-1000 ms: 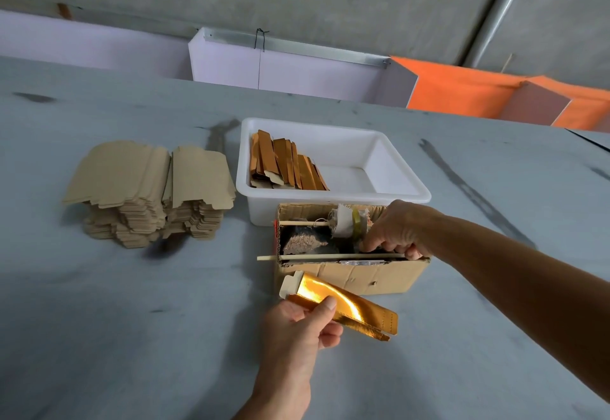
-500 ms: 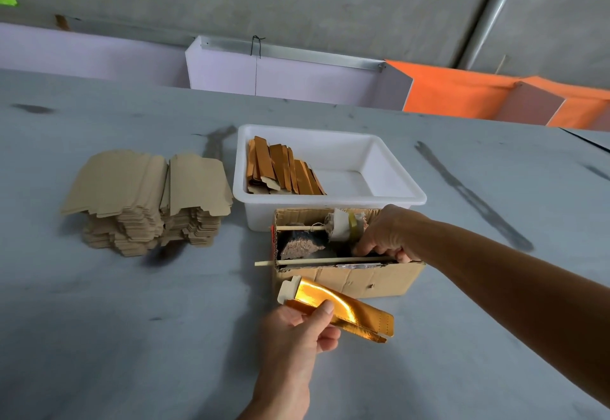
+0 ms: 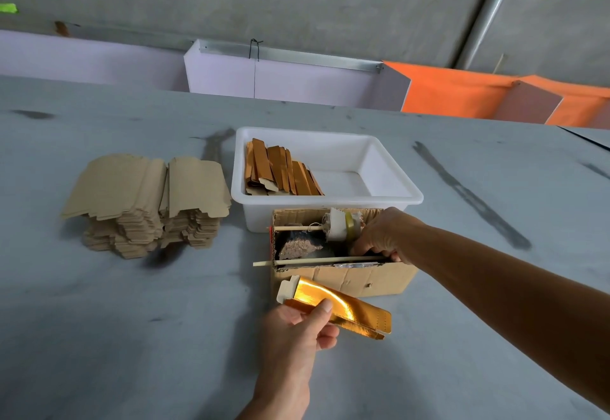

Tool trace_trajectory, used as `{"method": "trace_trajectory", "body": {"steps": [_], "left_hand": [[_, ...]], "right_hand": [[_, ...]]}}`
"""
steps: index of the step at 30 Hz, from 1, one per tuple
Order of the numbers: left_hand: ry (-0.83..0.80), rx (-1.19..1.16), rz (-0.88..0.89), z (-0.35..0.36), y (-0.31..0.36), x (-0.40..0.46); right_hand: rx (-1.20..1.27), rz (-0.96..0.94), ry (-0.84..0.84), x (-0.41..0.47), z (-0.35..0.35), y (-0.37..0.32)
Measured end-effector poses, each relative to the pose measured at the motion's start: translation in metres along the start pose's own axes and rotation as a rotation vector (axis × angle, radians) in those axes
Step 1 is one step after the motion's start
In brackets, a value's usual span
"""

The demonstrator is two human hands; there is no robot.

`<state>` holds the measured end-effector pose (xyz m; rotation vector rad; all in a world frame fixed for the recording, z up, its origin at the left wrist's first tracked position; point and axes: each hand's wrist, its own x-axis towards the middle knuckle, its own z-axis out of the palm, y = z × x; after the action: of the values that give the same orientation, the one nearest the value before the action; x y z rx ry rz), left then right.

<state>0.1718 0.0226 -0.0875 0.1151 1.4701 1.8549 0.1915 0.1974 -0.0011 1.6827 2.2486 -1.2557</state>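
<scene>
Midway across bench (image 3: 99,337), white tub (image 3: 392,169); against its near wall, cardboard box (image 3: 363,279), contents half hidden. Just nearside, gold carton (image 3: 350,310) pinched in left hand (image 3: 293,330). Right hand (image 3: 383,235) curled inside box, fingertips behind rim: grip unclear.

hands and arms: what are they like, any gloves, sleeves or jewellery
Both are bare. The left hand and right hand wear no gloves, and no ring shows on the fingers in view. The right forearm is uncovered along all of its visible length, with no sleeve, watch or band; the left wrist is likewise bare. The left thumbnail is short and unpainted.
</scene>
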Motion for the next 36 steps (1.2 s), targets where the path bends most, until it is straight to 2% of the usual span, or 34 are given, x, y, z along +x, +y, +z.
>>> {"method": "trace_trajectory", "body": {"steps": [16,25,36], "left_hand": [[0.023,0.026,0.002,0.002,0.001,-0.002],[0.018,0.039,0.019,0.004,0.001,-0.001],[0.013,0.075,0.040,0.007,-0.001,-0.001]], "right_hand": [[0.012,0.037,-0.018,-0.003,-0.004,-0.001],[-0.067,0.102,-0.144,-0.004,-0.013,-0.005],[-0.062,0.126,-0.172,-0.010,-0.019,-0.009]]}}
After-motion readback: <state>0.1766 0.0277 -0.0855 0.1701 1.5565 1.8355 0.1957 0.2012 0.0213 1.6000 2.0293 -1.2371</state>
